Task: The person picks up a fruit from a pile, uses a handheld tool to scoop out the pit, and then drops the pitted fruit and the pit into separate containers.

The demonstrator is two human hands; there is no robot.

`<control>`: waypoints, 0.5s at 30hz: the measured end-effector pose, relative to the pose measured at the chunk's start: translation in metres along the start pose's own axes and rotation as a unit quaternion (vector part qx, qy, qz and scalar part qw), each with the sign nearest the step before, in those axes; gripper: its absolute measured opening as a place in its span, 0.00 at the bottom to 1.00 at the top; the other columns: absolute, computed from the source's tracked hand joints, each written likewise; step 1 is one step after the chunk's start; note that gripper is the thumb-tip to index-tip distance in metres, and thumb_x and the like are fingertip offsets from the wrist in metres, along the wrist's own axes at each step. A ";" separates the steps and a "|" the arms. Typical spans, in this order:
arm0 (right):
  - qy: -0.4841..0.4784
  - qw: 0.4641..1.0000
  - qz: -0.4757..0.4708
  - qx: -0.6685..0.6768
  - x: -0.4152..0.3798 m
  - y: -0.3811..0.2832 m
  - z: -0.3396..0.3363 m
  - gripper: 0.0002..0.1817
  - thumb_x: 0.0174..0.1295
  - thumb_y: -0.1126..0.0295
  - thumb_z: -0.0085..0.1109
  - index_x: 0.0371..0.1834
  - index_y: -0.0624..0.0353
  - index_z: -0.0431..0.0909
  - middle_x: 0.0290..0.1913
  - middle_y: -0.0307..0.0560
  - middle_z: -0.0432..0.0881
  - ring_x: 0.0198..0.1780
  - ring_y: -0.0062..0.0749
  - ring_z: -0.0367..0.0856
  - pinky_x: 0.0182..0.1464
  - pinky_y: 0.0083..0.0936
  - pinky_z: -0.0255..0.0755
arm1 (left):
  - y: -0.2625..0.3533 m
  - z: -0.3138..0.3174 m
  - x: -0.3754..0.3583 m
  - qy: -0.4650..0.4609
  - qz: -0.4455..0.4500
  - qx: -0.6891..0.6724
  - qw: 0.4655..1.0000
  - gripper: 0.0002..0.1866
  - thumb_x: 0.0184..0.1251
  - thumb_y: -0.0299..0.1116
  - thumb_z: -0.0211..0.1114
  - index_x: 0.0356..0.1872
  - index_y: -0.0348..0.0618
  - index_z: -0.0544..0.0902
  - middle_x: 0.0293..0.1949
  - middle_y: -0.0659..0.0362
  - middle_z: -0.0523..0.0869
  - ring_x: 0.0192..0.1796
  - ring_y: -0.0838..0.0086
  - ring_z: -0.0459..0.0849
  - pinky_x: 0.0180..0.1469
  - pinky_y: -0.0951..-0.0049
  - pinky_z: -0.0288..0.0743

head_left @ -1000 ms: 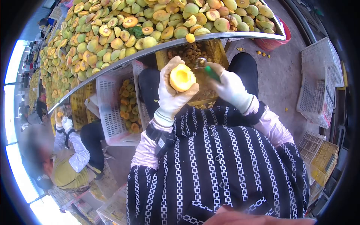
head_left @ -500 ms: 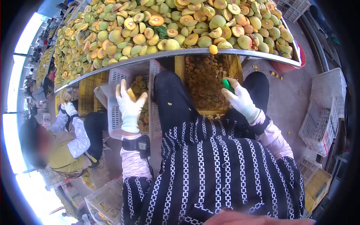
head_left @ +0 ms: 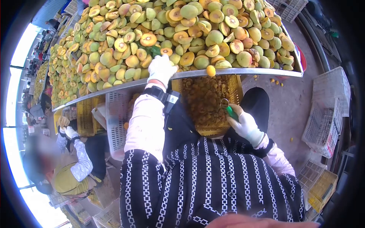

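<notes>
My gloved left hand [head_left: 162, 70] reaches over the metal rim onto a pile of halved peaches [head_left: 125, 57], near some green leaves [head_left: 153, 50]. Its fingers point away and downward among the fruit, and their tips are hidden. In my gloved right hand [head_left: 246, 124] is a pitting tool [head_left: 231, 113] with a green handle and a metal ring at its end. That hand is closed round the handle, above my lap and beside a yellow crate [head_left: 238, 87] of brown pits and scraps. A small orange piece [head_left: 211, 70] rests on the table's rim.
The table's metal edge [head_left: 262, 71] runs across in front of me. Under it at left stands a white crate [head_left: 116, 125], partly covered by my arm. A co-worker [head_left: 76, 159] sits at left. White crates [head_left: 323, 125] stand at right, with fruit bits on the floor.
My left hand has moved from above the white crate, where it had a yellow piece by its fingers, up to the fruit pile. My right hand keeps the tool; its ring now shows.
</notes>
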State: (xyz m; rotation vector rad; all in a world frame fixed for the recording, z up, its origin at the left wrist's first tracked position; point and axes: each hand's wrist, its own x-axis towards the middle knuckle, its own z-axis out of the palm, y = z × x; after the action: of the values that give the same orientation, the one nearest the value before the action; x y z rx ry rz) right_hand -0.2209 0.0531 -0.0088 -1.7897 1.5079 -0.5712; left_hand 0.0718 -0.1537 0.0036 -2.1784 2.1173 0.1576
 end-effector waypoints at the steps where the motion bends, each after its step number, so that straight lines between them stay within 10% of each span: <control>1: 0.009 1.000 0.000 0.022 0.000 0.000 0.001 0.26 0.62 0.63 0.60 0.62 0.59 0.68 0.40 0.63 0.83 0.43 0.55 0.84 0.46 0.37 0.76 | -0.008 0.004 -0.003 0.050 0.007 -0.072 0.996 0.35 0.53 0.57 0.69 0.57 0.44 0.77 0.50 0.46 0.81 0.53 0.52 0.81 0.55 0.57 0.75; 4: 0.017 0.998 -0.007 0.060 0.004 -0.006 0.001 0.26 0.62 0.64 0.60 0.63 0.58 0.68 0.43 0.63 0.82 0.45 0.55 0.83 0.47 0.36 0.76 | -0.041 0.038 -0.003 0.195 -0.009 -0.495 0.847 0.26 0.58 0.45 0.70 0.51 0.36 0.80 0.47 0.49 0.85 0.48 0.59 0.85 0.52 0.67 0.78; 8: -0.024 0.990 -0.071 0.118 0.009 -0.020 0.002 0.26 0.61 0.69 0.62 0.63 0.56 0.69 0.48 0.60 0.81 0.48 0.53 0.82 0.48 0.35 0.76 | -0.051 0.013 -0.064 -0.048 0.097 -0.955 0.275 0.23 0.62 0.34 0.62 0.57 0.34 0.73 0.57 0.43 0.77 0.60 0.48 0.78 0.63 0.50 0.75; 12: 0.016 0.975 -0.218 0.044 0.012 -0.048 -0.003 0.28 0.61 0.70 0.63 0.66 0.53 0.69 0.40 0.53 0.80 0.42 0.48 0.82 0.44 0.33 0.76 | -0.017 0.004 -0.131 -0.091 0.081 -0.986 0.116 0.26 0.69 0.36 0.55 0.66 0.36 0.68 0.64 0.39 0.72 0.68 0.47 0.69 0.68 0.48 0.69; 15: 0.035 0.970 -0.239 0.009 0.004 -0.067 -0.004 0.29 0.61 0.69 0.62 0.68 0.53 0.68 0.37 0.51 0.79 0.39 0.48 0.81 0.41 0.35 0.76 | 0.008 0.014 -0.160 -0.036 0.073 -0.958 0.275 0.24 0.76 0.45 0.51 0.65 0.39 0.70 0.60 0.45 0.77 0.60 0.54 0.79 0.60 0.60 0.79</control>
State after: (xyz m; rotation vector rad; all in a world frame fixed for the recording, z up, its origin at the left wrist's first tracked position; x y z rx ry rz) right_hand -0.1796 0.0523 0.0438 -2.1493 1.1034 -0.8863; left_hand 0.0593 0.0065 0.0123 0.4362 -0.4354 -1.6123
